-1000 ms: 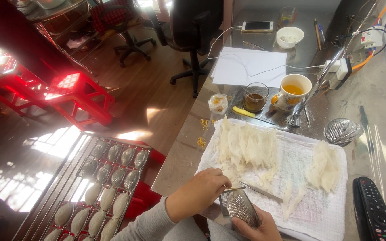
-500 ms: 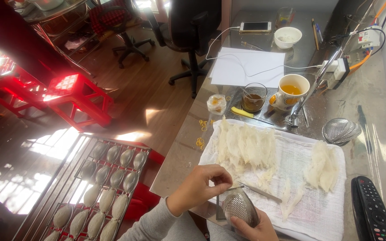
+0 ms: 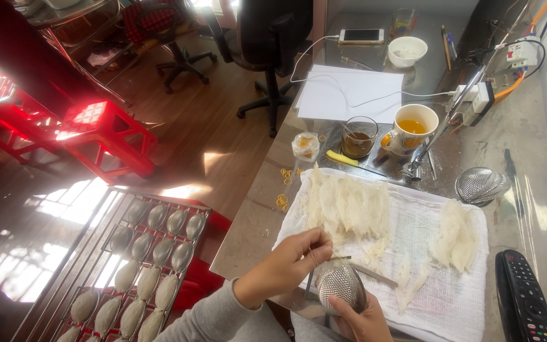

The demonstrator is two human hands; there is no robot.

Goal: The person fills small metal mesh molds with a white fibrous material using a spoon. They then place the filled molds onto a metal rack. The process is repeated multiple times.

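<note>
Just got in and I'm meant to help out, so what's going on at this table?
A person's right hand cups a small oval metal mesh mould, and the left hand pinches at its rim. They work over a white cloth spread with pale, stringy white pieces. Beside the table, a wire rack holds rows of filled moulds.

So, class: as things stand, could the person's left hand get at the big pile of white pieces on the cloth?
Probably yes. The left hand sits at the cloth's near edge, the white pile lies just beyond, and nothing stands between them.
</note>
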